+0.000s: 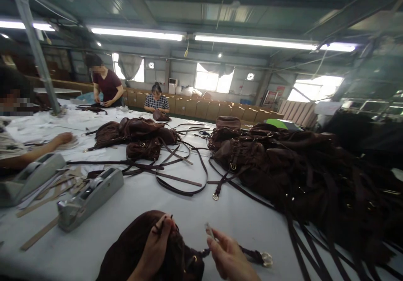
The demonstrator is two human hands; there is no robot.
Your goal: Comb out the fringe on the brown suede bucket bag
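A dark brown bag (pixel 132 243) lies at the near edge of the white-covered table. My left hand (pixel 157 243) is closed at its upper side, pinching a thin dark cord and some of the bag. To the right of the bag, my right hand (pixel 228 253) grips a slim, pale, shiny tool (pixel 208 230) whose exact kind is too blurred to tell. Its tip points up and stands apart from the bag. Under the right hand runs a dark strap with a buckle (pixel 267 259) at its end.
Two grey tape dispensers (pixel 91 199) stand at left, with tan strips (pixel 39 234) around them. Brown bags with loose straps (pixel 138 132) lie further back. A large pile of bags (pixel 267 163) fills the right side. Several co-workers sit or stand around the table, one arm (pixel 37 151) reaching in at left.
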